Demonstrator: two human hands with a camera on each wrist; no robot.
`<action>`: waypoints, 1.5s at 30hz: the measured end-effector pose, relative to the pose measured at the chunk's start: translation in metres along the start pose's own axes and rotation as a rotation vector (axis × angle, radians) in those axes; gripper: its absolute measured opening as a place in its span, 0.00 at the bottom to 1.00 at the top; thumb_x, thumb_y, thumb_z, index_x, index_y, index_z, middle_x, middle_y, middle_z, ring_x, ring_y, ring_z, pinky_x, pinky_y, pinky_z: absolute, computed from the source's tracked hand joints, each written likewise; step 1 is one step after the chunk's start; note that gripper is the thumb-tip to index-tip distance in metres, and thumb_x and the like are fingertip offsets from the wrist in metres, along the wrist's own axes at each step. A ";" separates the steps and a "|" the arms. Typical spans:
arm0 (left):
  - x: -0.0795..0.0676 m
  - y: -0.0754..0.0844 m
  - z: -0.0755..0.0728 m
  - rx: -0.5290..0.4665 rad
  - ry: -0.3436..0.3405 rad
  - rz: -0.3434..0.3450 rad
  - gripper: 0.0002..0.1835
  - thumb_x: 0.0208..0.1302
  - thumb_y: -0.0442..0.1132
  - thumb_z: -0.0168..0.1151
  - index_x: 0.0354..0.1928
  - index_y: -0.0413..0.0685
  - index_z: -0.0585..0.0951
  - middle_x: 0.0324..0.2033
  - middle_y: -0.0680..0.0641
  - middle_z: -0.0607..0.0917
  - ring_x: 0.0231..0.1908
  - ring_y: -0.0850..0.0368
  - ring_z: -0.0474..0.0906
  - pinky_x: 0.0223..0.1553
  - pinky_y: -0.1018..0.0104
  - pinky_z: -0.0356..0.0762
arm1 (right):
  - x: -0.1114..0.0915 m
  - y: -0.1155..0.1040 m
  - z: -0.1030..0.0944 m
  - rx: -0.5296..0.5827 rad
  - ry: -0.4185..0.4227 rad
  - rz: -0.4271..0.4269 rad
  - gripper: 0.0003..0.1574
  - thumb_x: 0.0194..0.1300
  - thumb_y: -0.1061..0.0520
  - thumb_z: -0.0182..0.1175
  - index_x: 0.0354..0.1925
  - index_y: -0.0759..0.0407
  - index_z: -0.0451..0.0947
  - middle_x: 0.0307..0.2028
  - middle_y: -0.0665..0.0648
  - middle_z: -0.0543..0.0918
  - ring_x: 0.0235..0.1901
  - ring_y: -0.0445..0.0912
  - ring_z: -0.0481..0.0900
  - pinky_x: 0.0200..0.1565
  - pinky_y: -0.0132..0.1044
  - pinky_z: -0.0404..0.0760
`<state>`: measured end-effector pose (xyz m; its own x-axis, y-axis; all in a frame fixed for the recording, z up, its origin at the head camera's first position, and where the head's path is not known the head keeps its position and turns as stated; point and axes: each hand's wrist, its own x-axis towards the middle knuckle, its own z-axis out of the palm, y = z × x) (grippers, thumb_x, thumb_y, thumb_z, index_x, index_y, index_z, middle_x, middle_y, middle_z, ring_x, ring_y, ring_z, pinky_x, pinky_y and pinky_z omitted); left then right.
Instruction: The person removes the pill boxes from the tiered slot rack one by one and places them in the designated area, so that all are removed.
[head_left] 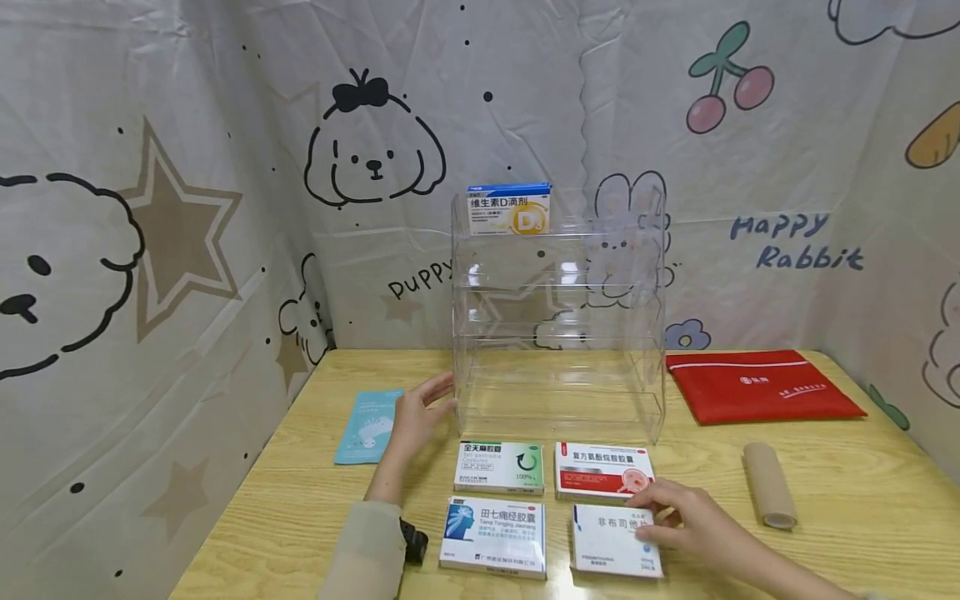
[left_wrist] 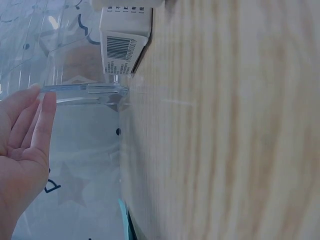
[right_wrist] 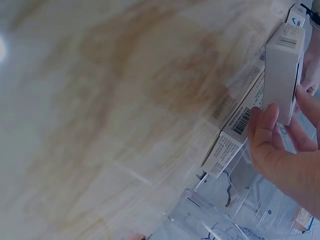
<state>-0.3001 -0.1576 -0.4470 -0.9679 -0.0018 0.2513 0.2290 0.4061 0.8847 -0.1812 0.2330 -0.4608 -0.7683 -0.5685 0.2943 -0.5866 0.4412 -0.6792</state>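
While touching the clear tiered rack (head_left: 558,337), mid-frame, with a loosely extended left hand (head_left: 416,421), pinching the white febuxostat box (head_left: 609,546), lower right of centre, in the right hand (head_left: 681,510); apparently just starting, showing one vitamin D drops box (head_left: 510,210) shelved, leaving four boxes unshelved.

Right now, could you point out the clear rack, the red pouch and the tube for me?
Rack (head_left: 558,330), head view: front of a middle shelf.
Pouch (head_left: 761,389), head view: its upper face.
Tube (head_left: 768,485), head view: its curved side.
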 end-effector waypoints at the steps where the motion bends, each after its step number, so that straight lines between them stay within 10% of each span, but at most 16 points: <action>1: 0.000 0.000 0.000 0.000 -0.001 -0.001 0.24 0.62 0.30 0.65 0.62 0.41 0.77 0.56 0.40 0.84 0.57 0.45 0.81 0.60 0.52 0.80 | 0.000 0.000 0.000 -0.009 -0.001 0.013 0.14 0.57 0.59 0.70 0.42 0.61 0.81 0.35 0.55 0.83 0.35 0.25 0.74 0.30 0.26 0.85; 16: 0.000 0.000 0.000 0.006 0.001 -0.008 0.25 0.62 0.30 0.65 0.62 0.44 0.78 0.56 0.41 0.84 0.57 0.46 0.81 0.59 0.54 0.81 | 0.000 -0.007 0.003 -0.063 -0.035 0.163 0.15 0.59 0.55 0.69 0.42 0.63 0.83 0.35 0.56 0.87 0.35 0.25 0.76 0.33 0.27 0.87; 45: -0.001 -0.001 0.000 0.004 0.000 0.008 0.25 0.61 0.31 0.66 0.62 0.44 0.78 0.56 0.41 0.84 0.57 0.46 0.82 0.59 0.55 0.82 | 0.001 -0.005 0.003 -0.099 -0.039 0.137 0.13 0.60 0.54 0.68 0.42 0.59 0.83 0.37 0.56 0.88 0.35 0.27 0.79 0.34 0.28 0.86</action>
<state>-0.2998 -0.1576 -0.4482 -0.9660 0.0017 0.2586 0.2366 0.4097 0.8810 -0.1779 0.2282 -0.4589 -0.8334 -0.5238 0.1760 -0.5008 0.5813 -0.6414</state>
